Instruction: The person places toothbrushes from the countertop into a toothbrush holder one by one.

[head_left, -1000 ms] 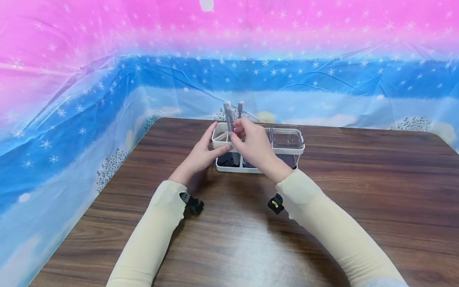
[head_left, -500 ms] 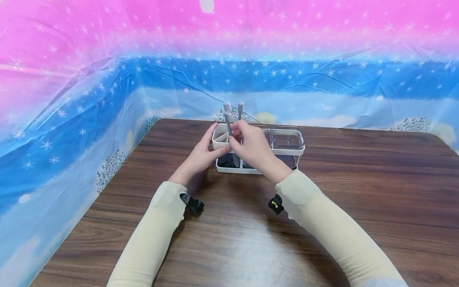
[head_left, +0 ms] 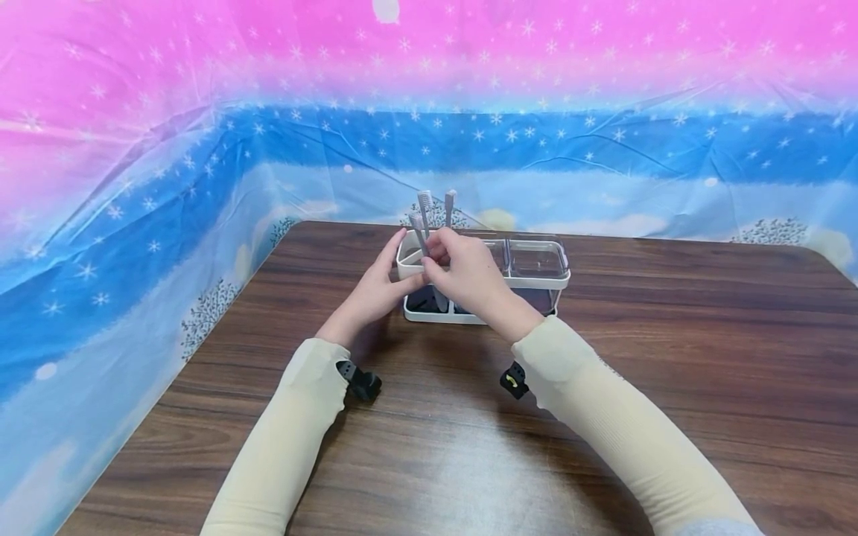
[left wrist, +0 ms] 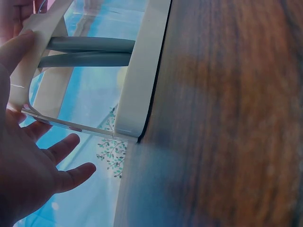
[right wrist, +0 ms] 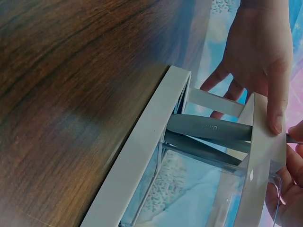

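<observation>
A white toothbrush holder (head_left: 482,318) with upper and lower frames stands on the table. My right hand (head_left: 469,268) pinches a grey toothbrush (head_left: 417,225) at the holder's left section, its head leaning left. Two more toothbrushes stand upright behind it, one toothbrush (head_left: 425,201) just behind the held one and another toothbrush (head_left: 450,205) farther right. My left hand (head_left: 375,286) grips the holder's left end, thumb on the front rim, other fingers spread along the side. Below the upper frame, grey toothbrush handles (right wrist: 208,126) reach down to the base.
Clear cups (head_left: 536,258) sit in the holder's right sections. The brown wooden table (head_left: 429,447) runs back to a pink and blue snowflake cloth (head_left: 469,134). Black wrist cameras (head_left: 363,383) hang from both cream sleeves.
The pinched toothbrush has sunk slightly and its head has tipped left, away from the one behind. My right hand has shifted a little left; my left hand stays on the holder.
</observation>
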Tool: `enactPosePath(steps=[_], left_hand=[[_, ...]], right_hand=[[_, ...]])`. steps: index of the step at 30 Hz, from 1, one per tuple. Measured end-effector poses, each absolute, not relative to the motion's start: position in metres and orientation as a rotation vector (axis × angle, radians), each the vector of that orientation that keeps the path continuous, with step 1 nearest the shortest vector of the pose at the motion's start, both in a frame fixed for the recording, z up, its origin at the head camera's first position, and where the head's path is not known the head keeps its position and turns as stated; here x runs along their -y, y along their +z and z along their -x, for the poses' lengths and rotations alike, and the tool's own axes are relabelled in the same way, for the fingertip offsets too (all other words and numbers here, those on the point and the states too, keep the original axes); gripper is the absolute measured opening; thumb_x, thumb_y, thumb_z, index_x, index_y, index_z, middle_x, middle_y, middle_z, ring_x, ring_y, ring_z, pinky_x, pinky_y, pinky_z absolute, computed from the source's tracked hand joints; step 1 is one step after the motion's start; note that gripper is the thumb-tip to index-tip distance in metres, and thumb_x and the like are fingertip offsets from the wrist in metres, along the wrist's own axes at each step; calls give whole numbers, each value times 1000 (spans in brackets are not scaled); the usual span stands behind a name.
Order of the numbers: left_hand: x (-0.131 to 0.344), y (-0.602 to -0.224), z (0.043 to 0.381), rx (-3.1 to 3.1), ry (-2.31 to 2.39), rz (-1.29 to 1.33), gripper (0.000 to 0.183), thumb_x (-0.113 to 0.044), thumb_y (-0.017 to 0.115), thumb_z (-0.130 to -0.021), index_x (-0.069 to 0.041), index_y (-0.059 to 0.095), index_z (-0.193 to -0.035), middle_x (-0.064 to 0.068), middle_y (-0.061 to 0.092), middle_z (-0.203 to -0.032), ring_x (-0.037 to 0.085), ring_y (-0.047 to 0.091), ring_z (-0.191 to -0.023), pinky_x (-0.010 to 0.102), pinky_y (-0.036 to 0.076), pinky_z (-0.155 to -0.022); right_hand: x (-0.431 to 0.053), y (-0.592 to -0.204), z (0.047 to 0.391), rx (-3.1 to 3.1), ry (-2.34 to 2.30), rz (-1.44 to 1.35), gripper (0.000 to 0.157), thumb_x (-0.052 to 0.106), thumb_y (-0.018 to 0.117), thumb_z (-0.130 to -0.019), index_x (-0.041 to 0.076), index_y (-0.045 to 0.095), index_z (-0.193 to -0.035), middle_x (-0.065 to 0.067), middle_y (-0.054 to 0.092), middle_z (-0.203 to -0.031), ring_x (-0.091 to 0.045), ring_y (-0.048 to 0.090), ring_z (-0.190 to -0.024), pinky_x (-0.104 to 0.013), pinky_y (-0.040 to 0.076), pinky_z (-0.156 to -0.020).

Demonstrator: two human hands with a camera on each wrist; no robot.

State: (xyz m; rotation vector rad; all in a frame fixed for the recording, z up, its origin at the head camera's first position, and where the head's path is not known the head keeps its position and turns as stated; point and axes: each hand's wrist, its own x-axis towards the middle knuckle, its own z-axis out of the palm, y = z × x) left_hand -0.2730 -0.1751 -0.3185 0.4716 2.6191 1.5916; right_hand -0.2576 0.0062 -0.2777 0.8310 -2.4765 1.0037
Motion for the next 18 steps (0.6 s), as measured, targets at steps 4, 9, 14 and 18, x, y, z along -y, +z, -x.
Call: enactPosePath(steps=[4, 9, 14, 18], left_hand=[[174, -319, 274, -2619, 1591, -505, 87, -37, 64, -93, -27, 6, -156, 15, 27, -154, 33, 31, -139, 56, 31, -108], [171, -319, 277, -2601, 1597, -515, 90, -39, 65, -92, -29, 3, -156, 14, 25, -156, 32, 32, -138, 55, 31, -108], [177, -320, 278, -2614, 1509, -511, 102, -43, 69, -88, -31, -7, -155, 12, 22, -158, 30, 33, -138, 52, 31, -110], [197, -317, 274, -2693, 1313, -488, 108, -46, 69, -86, -23, -11, -155, 12, 14, -160, 29, 21, -144, 51, 24, -113]], right_hand=[[-7, -278, 258, 2492, 998, -824, 19, 11, 63, -92, 1, 62, -108, -10, 70, -95, -19, 66, -86, -32, 55, -78], [-10, -277, 257, 2519, 986, -796, 24, 13, 62, -93, 1, 61, -114, -10, 71, -98, -20, 66, -88, -33, 55, -79], [-21, -274, 254, 2520, 961, -826, 32, 15, 61, -94, 3, 59, -123, -10, 71, -104, -21, 65, -89, -36, 52, -79], [-43, -270, 251, 2476, 873, -887, 34, 16, 60, -93, 0, 59, -124, -13, 69, -111, -25, 65, -102, -40, 49, -92]])
